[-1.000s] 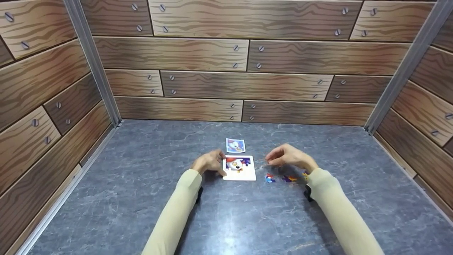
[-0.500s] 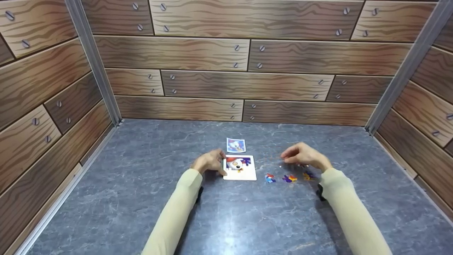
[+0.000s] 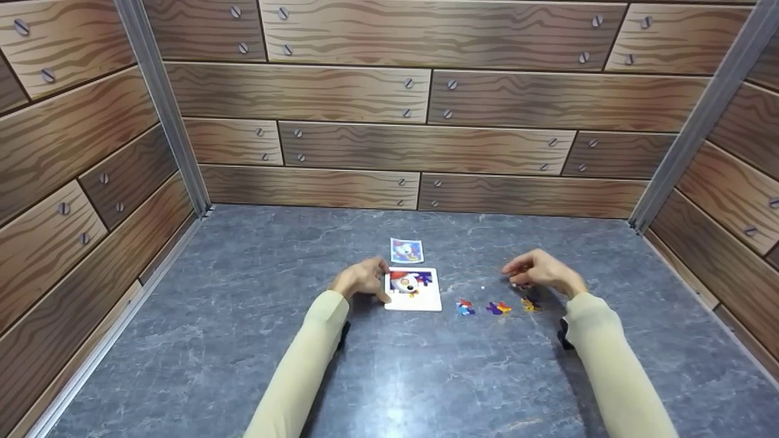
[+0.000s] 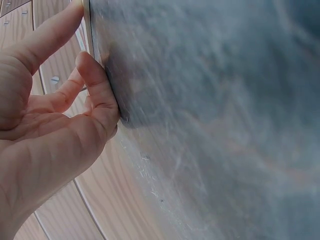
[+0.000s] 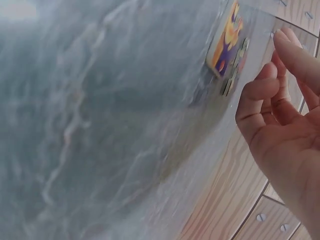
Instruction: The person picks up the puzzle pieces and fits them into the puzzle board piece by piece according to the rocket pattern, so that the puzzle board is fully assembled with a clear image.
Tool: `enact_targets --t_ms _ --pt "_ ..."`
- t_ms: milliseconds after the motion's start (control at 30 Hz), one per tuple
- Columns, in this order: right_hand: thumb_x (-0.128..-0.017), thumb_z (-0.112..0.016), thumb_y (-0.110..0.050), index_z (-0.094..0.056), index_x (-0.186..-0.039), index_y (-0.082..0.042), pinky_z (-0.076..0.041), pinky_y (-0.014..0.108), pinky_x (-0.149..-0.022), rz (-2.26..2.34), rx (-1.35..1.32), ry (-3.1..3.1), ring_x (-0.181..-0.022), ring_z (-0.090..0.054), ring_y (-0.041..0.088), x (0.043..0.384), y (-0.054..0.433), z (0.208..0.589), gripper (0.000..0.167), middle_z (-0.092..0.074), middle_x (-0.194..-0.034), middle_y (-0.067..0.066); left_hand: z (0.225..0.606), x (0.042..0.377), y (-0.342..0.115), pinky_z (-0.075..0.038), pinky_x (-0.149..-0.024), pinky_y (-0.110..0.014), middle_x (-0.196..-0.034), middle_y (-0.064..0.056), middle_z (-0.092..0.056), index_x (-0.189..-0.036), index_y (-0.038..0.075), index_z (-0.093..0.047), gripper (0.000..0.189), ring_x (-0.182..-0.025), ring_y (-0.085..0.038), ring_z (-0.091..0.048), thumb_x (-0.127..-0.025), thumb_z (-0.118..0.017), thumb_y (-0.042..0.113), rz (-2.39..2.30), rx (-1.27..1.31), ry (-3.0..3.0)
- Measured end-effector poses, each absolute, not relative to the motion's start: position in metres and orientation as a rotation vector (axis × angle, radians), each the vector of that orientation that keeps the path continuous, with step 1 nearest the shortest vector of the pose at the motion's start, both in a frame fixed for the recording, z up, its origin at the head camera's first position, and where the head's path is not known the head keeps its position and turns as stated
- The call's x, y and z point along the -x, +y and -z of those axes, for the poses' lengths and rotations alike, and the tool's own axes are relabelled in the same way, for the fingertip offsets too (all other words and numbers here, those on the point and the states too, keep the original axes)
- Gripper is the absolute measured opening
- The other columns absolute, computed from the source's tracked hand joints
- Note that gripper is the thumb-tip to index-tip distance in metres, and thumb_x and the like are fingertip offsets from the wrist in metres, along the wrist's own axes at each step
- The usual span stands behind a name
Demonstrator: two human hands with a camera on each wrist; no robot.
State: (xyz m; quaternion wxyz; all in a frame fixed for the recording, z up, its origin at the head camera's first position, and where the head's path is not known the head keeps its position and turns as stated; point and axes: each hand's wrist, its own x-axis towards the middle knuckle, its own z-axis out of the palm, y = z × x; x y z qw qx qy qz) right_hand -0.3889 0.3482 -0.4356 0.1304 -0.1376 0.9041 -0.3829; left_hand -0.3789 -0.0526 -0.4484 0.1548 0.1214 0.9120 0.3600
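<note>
long cream sleeves (image 3: 304, 365), bare hands (black wrist straps)

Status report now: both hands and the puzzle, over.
Left hand holds puzzle tray edge. Right hand hovers above loose pieces, grip unclear. Nothing in the way.

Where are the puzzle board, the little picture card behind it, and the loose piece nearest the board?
puzzle board (image 3: 420, 297), head view, on its bare white lower part.
picture card (image 3: 406, 250), head view, on the middle of its printed face.
nearest loose piece (image 3: 465, 306), head view, on its centre.
</note>
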Motion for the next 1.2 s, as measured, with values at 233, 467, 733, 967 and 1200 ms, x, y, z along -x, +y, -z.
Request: enact_targets --t_ms 233,467,733,967,1200 --pt "-0.084 -0.072 -0.003 -0.063 -0.119 0.009 -0.049 0.022 -0.072 1.100 0.394 2.630 -0.085 -0.058 0.008 0.389 0.362 0.437 0.038 -0.066 -0.116 0.024 0.445 0.378 -0.052 -0.042 -0.082 -0.030 -0.107 -0.011 -0.057 -0.119 0.004 -0.053 0.059 -0.087 -0.018 -0.047 -0.070 -0.086 0.004 -1.065 -0.337 2.594" --pt "-0.083 -0.076 -0.006 -0.064 -0.119 0.007 -0.047 0.022 -0.075 1.049 0.419 2.637 -0.089 -0.057 0.012 0.388 0.365 0.439 0.041 -0.067 -0.115 0.022 0.447 0.377 -0.052 -0.043 -0.082 -0.031 -0.108 -0.011 -0.057 -0.117 0.004 -0.053 0.058 -0.088 -0.018 -0.048 -0.069 -0.086 0.003 -1.068 -0.334 2.591" --pt "-0.083 -0.076 -0.006 -0.065 -0.121 0.005 -0.048 0.024 -0.081 1.001 0.404 2.639 -0.101 -0.059 0.022 0.388 0.368 0.439 0.042 -0.065 -0.121 0.023 0.445 0.377 -0.053 -0.043 -0.085 -0.031 -0.108 -0.011 -0.057 -0.118 0.004 -0.053 0.058 -0.089 -0.018 -0.048 -0.070 -0.086 0.003 -1.074 -0.344 2.597" --pt "-0.081 -0.076 -0.003 -0.065 -0.119 0.007 -0.048 0.022 -0.077 0.976 0.428 2.658 -0.095 -0.059 0.018 0.391 0.367 0.442 0.040 -0.067 -0.114 0.022 0.446 0.377 -0.054 -0.042 -0.081 -0.028 -0.104 -0.010 -0.057 -0.118 0.004 -0.054 0.058 -0.087 -0.017 -0.048 -0.070 -0.086 0.002 -1.072 -0.356 2.605" --pt "-0.079 -0.077 0.000 -0.063 -0.115 0.010 -0.047 0.021 -0.074 0.983 0.378 2.660 -0.087 -0.056 0.014 0.391 0.366 0.442 0.040 -0.067 -0.103 0.017 0.447 0.377 -0.053 -0.044 -0.087 -0.033 -0.110 -0.010 -0.057 -0.119 0.006 -0.054 0.059 -0.092 -0.019 -0.050 -0.070 -0.086 0.005 -1.061 -0.320 2.587"
